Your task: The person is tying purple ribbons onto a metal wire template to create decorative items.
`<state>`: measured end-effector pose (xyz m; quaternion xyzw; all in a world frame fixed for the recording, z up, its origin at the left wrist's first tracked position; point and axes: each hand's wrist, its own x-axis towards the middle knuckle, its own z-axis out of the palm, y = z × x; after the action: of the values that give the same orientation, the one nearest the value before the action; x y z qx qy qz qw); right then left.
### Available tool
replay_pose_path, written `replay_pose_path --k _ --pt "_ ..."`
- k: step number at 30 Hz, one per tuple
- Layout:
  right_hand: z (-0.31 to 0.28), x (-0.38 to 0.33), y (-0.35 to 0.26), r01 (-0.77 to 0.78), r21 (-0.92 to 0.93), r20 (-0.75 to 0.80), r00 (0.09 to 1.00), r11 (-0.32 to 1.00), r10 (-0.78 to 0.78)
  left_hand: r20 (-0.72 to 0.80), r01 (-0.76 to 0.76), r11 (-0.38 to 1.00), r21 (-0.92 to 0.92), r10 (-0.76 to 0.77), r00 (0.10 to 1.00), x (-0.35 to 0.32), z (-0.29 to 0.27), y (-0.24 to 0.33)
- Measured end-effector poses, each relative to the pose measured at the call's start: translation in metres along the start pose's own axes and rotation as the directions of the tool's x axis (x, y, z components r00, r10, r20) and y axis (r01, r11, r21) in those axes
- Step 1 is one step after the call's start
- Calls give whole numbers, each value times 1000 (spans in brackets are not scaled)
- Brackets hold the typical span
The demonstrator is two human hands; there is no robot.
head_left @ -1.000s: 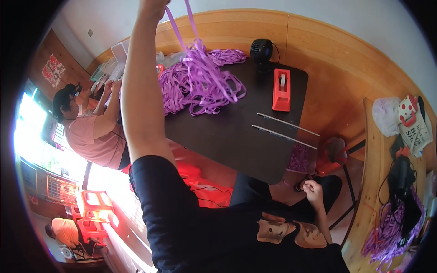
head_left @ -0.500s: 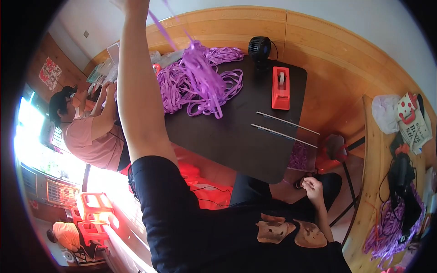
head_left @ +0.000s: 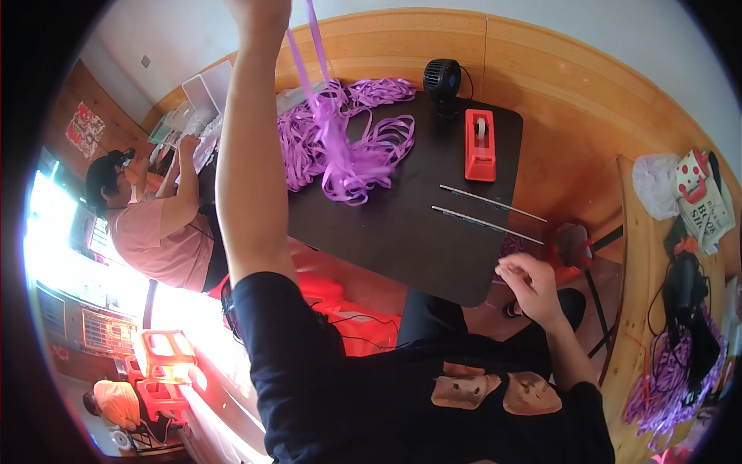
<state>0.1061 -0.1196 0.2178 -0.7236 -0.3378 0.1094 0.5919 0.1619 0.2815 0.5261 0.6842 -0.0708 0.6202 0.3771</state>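
My left hand [head_left: 261,11] is raised at the top edge, where the picture cuts off its fingers. Two strands of purple ribbon [head_left: 298,56] run from beside it down to a tangled bunch of the same ribbon [head_left: 340,147], lifted partly off the heap and blurred. More purple ribbon [head_left: 301,151] lies heaped on the dark table [head_left: 371,232]. Beyond the table's near right corner is my right hand [head_left: 532,288], its fingers loosely curled and nothing visible in them. Nearest to it on the table lie two thin metal chopsticks [head_left: 488,224], their ends past the edge.
A red tape dispenser [head_left: 480,147] and a small black fan [head_left: 441,80] stand on the table's far right. At left, a person in a pink shirt [head_left: 166,240] works at the table. A wooden bench [head_left: 630,309] on the right carries bags and purple ribbon [head_left: 671,379]. Red stools [head_left: 162,356] stand lower left.
My left arm has swung right, and the hanging bunch of ribbon has dropped lower. My right hand has come up and forward to the table's corner.
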Motion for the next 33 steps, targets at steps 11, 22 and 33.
replay_pose_path --k 11,22,33 --pt "119 196 -52 211 -53 -178 960 976 -217 145 173 961 -218 -143 979 -26 27 32" --pt "118 220 -73 534 158 -250 835 831 -490 66 335 892 304 -370 927 -96 -42 -113" --pt "94 238 -7 158 441 -32 986 883 -161 -285 479 861 172 -422 861 -72 -137 -161"
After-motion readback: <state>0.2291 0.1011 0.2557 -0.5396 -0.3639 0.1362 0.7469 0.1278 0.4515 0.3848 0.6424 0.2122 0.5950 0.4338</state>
